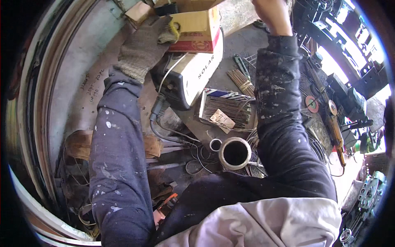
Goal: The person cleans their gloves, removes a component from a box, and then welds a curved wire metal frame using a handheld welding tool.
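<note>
My left hand (145,44), in a grey knitted glove with yellow trim, reaches to the far left side of a cardboard box (193,24). Its thumb side is against or very near the box wall; its other fingers are not clear. The brown box with a red band rests on a white and black welding machine (201,76), from which a thick cable plug (157,106) hangs. My bare right hand (275,15) is stretched far forward, right of the box. The upper edge of the picture cuts off its fingers, so anything in them is hidden.
Below the machine lies an open pack of thin rods (228,108) with a cardboard tag on it. Nearer stand a round metal pipe (235,153) and a smaller ring (215,144). An angle grinder (336,131) and grinding discs lie at right. Loose cables run across the middle.
</note>
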Tool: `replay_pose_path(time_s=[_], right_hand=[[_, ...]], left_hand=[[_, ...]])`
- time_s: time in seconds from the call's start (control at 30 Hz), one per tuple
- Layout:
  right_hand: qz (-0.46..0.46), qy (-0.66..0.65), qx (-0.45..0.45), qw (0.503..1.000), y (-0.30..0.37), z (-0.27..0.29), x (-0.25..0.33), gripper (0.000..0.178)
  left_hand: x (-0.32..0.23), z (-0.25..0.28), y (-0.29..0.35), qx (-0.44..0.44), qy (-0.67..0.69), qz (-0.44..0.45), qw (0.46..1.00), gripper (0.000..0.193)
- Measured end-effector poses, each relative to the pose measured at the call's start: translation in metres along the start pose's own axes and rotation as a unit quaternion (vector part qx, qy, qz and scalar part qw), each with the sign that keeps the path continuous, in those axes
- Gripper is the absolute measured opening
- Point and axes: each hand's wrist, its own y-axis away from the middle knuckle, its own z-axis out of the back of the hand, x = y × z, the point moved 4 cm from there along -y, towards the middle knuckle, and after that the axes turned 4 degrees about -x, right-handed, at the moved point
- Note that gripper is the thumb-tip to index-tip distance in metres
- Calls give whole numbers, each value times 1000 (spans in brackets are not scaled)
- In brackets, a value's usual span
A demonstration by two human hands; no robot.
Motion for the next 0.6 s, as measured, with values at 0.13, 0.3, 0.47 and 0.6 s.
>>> replay_pose_path(time_s=[0.13,0.3,0.47,0.6], right_hand=[[-406,-333,28,851,76,-111,-170,58],[-458,-228,160,844,115,-205,-202,65],[-239,-141,183,943,61,-257,-208,81],[-56,-120,225,965,68,-274,-190,66]], left_hand=[[8,-15,6,-33,9,-12,999,66],[4,-7,13,-9,12,37,999,67],[-10,2,12,-60,36,0,998,59],[-17,16,58,-71,86,52,992,52]])
